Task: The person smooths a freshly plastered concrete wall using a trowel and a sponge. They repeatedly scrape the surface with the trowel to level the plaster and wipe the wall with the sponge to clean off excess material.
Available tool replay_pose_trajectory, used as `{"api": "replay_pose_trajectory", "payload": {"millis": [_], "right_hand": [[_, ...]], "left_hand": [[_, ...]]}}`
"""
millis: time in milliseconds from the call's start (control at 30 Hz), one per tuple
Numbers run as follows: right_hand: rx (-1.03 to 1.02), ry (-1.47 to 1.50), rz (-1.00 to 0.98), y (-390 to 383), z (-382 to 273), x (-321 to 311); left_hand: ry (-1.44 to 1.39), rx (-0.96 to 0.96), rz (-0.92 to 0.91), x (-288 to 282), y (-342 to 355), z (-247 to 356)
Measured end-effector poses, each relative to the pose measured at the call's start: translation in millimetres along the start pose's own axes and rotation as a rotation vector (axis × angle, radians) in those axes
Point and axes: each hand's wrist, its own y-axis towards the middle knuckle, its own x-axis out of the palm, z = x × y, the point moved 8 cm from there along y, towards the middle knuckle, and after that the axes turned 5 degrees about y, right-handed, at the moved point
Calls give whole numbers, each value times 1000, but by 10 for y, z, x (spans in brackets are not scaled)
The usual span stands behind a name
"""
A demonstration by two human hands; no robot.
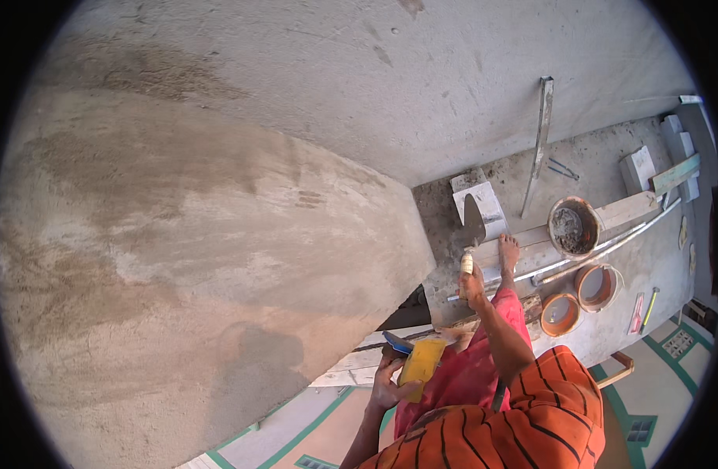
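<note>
My right hand (473,289) is closed round the pale handle of a pointed trowel (474,220), its blade directed away from me above a white block. Lower and to the left, my left hand (385,386) grips a yellow rectangular block (422,367), perhaps a sponge or float. Against that hand lies a blue flat tool (398,342); whether the fingers hold it too, I cannot tell. A wall with patchy, damp-looking plaster (218,227) fills the left side, apart from both hands. My bare foot (509,255) rests on a plank beyond the trowel hand.
A bucket with grey mortar (568,228) stands on the plank (626,209). Nearer are two orange buckets (560,314) (598,288). A metal straightedge (540,141) leans on the grey wall (421,86). White blocks (484,205), poles and a hammer (650,309) lie about. An edge drops away below.
</note>
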Motion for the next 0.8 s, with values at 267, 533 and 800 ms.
{"api": "replay_pose_trajectory", "payload": {"millis": [267,533,800], "right_hand": [[-484,89,-609,-2641,-2659,1630],[-628,376,-1283,-4590,-3160,2718],[-389,169,-1803,-5331,-3193,3122]], "left_hand": [[206,181,131,-685,-706,603],[321,194,195,-691,-831,952],[155,-78,626,-275,-727,899]]}}
